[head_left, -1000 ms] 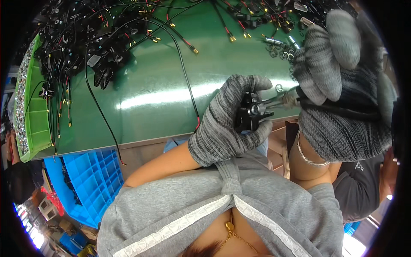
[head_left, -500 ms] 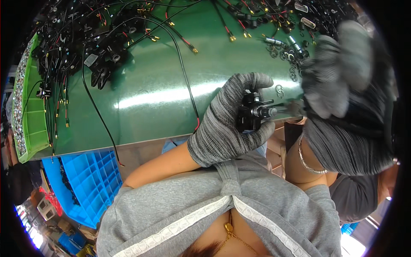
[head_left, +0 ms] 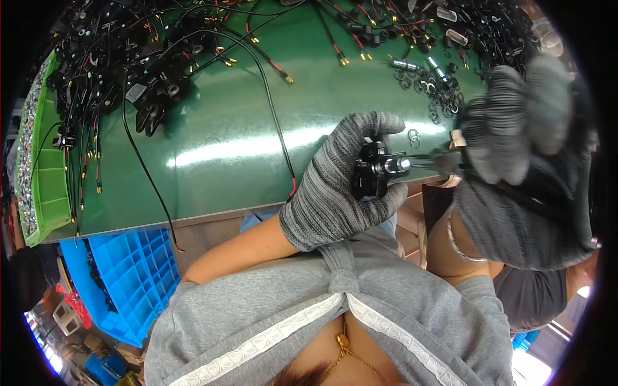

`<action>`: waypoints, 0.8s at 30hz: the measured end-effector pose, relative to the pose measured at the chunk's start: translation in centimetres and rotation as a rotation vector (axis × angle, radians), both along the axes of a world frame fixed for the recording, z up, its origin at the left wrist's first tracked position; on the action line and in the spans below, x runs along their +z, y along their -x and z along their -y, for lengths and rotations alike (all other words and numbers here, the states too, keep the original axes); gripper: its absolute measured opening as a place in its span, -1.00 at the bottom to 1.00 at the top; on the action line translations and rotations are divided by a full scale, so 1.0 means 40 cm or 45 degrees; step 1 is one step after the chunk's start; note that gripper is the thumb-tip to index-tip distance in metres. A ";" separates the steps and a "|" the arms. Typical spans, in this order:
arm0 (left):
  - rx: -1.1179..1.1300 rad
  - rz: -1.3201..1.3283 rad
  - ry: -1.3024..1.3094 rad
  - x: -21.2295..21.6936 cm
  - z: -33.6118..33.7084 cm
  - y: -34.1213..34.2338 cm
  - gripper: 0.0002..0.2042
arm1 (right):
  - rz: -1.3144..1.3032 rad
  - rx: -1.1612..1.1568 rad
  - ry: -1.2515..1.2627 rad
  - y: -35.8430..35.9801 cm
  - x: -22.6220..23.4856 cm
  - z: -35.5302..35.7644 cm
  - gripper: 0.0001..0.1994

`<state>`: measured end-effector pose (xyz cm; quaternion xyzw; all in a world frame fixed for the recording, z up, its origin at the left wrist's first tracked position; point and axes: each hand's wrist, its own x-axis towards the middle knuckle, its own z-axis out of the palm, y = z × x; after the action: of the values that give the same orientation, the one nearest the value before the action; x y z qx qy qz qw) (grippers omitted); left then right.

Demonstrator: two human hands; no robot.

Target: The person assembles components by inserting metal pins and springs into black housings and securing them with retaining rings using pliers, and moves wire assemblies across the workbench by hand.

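My left hand (head_left: 325,190), in a grey striped knit glove, is closed around a black fitting (head_left: 369,180) with a silver-tipped stem pointing right. The thumb and forefinger reach past its sides. On the right, my gloved right hand (head_left: 508,148) is closed on pliers (head_left: 445,162), their handles mostly hidden by the palm and fingers. The thin plier jaws lie at the stem's end; blur hides whether they touch it or grip anything. A black cable (head_left: 273,112) with a red end runs down the table to behind my left glove. Small clips (head_left: 414,137) lie beyond the stem.
Black parts and cables (head_left: 96,83) are heaped at the far left, beside a green bin (head_left: 51,199) of small metal pieces. More loose rings (head_left: 444,103) and metal pins (head_left: 436,67) lie at the far right. A blue crate (head_left: 129,270) stands below the table's left edge.
My right hand has shifted slightly right and toward me with the pliers. The stem's tip now shows brighter silver. My left hand keeps hold of the fitting.
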<state>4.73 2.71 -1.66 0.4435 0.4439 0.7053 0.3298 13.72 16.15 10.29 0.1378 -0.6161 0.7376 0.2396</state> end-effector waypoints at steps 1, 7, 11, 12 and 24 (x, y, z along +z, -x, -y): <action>-0.002 0.001 -0.002 0.000 -0.001 -0.008 -0.41 | -0.009 -0.015 0.012 -0.002 -0.001 0.003 -0.52; -0.149 0.282 0.057 -0.013 0.009 -0.023 -0.28 | -0.018 0.146 -0.053 0.023 0.000 -0.011 -0.49; -0.141 0.183 0.115 -0.013 0.001 -0.013 -0.29 | -0.066 0.031 -0.096 0.005 -0.004 0.008 -0.42; -0.123 0.178 0.082 -0.019 0.004 -0.012 -0.30 | -0.023 0.013 -0.115 0.012 -0.007 0.017 -0.45; -0.043 -0.018 0.218 0.014 0.010 -0.005 -0.33 | -0.169 0.031 0.065 0.004 -0.023 0.037 -0.45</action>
<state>4.94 2.31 -1.09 0.4261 0.4974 0.6558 0.3754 13.58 14.66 9.39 0.1878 -0.5782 0.7451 0.2745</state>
